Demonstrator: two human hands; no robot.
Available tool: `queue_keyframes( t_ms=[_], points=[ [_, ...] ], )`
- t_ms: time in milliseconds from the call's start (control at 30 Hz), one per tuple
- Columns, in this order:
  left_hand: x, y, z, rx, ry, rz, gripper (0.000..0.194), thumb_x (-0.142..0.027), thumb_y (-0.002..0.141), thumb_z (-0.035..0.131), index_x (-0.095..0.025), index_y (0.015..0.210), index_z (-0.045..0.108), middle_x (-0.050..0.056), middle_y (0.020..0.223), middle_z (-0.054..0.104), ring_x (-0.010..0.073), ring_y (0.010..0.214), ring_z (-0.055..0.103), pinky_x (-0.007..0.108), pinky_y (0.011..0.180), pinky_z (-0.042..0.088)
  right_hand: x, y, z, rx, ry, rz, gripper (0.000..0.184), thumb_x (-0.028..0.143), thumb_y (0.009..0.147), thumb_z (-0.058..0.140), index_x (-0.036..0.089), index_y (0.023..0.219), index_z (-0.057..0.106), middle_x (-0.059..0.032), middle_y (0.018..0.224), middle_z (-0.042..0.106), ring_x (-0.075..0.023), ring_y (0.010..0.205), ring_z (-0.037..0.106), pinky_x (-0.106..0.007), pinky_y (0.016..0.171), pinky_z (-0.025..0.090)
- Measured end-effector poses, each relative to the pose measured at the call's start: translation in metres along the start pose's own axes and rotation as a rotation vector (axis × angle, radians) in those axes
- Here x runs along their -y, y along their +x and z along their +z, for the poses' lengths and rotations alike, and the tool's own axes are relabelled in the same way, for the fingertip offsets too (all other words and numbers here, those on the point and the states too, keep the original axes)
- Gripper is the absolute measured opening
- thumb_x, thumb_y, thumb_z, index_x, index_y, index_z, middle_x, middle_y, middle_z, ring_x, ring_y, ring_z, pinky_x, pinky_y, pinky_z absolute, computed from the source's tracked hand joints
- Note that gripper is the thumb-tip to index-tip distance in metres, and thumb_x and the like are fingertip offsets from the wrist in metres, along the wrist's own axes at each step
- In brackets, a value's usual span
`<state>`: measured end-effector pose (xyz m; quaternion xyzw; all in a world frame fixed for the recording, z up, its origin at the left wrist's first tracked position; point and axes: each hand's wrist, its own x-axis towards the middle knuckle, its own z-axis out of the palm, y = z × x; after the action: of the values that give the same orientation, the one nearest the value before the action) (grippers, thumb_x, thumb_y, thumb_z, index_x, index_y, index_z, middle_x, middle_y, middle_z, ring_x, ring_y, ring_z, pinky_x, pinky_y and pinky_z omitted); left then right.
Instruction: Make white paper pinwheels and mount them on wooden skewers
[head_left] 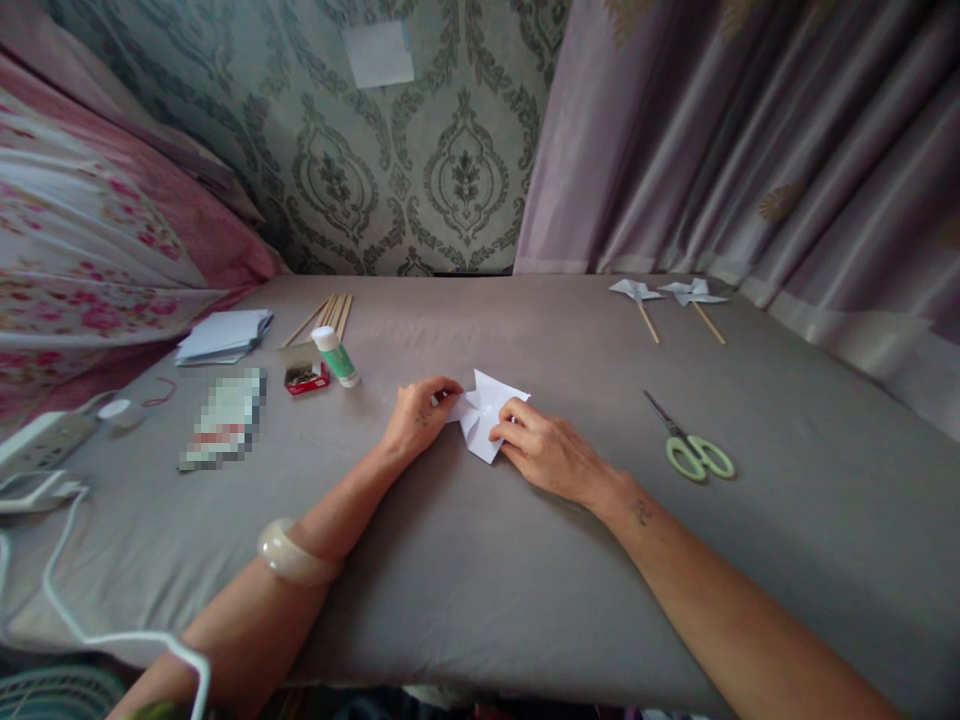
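A white paper pinwheel (484,425), partly folded, lies in the middle of the table between my hands. My left hand (421,410) pinches its left tip. On its right side, my right hand (546,447) grips the paper with fingers bent over the edge. No stick shows on this pinwheel. Scissors (688,445) with light green handles rest to the right. At the back right lie two finished-looking pinwheels, one (636,290) beside the other (691,291), each on a wooden stick.
Back left are a glue stick (335,357), a small red box (306,378) of metal bits, wooden sticks (337,315) and a paper stack (225,337). A blurred packet (225,420) lies nearer, by a power strip (46,442) with a white cable (112,636).
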<state>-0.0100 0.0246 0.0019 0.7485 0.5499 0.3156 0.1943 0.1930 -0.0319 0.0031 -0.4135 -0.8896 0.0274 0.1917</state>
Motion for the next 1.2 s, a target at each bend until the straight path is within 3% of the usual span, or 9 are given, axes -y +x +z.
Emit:
queue_keyframes(
  t_ms=[433, 633, 867, 1200],
  points=[
    [0.000, 0.005, 0.005, 0.042, 0.034, 0.082, 0.020, -0.014, 0.081, 0.052, -0.019, 0.088, 0.070, 0.003, 0.089, 0.072, 0.0154, 0.081, 0.063, 0.026, 0.079, 0.044, -0.001, 0.000, 0.007, 0.009, 0.068, -0.049, 0.018, 0.027, 0.091, 0.054, 0.020, 0.084, 0.068, -0.0026, 0.086, 0.062, -0.0119, 0.073, 0.058, -0.024, 0.066, 0.041],
    [-0.006, -0.011, 0.003, 0.028, 0.214, 0.204, 0.015, -0.022, 0.085, 0.055, -0.021, 0.088, 0.069, 0.004, 0.098, 0.069, 0.0195, 0.094, 0.059, 0.036, 0.085, 0.035, 0.000, 0.000, 0.008, 0.058, 0.138, 0.013, 0.018, 0.027, 0.092, 0.052, 0.019, 0.089, 0.068, -0.0037, 0.089, 0.063, -0.0142, 0.079, 0.061, -0.025, 0.070, 0.043],
    [-0.016, -0.032, -0.001, 0.140, 0.342, 0.500, 0.019, -0.029, 0.090, 0.051, -0.024, 0.090, 0.070, 0.004, 0.094, 0.067, 0.0195, 0.091, 0.051, 0.037, 0.080, 0.029, 0.000, 0.000, 0.008, 0.063, 0.264, 0.069, 0.016, 0.023, 0.091, 0.051, 0.019, 0.090, 0.067, -0.0045, 0.091, 0.065, -0.0149, 0.085, 0.061, -0.026, 0.078, 0.043],
    [-0.015, -0.033, -0.001, 0.213, 0.415, 0.521, 0.025, -0.028, 0.092, 0.047, -0.023, 0.088, 0.071, 0.005, 0.102, 0.063, 0.0218, 0.095, 0.046, 0.038, 0.080, 0.029, 0.001, 0.004, 0.007, 0.005, 0.416, 0.239, 0.012, 0.022, 0.085, 0.058, 0.019, 0.079, 0.068, -0.0019, 0.081, 0.066, -0.0121, 0.070, 0.058, -0.023, 0.065, 0.040]
  ],
)
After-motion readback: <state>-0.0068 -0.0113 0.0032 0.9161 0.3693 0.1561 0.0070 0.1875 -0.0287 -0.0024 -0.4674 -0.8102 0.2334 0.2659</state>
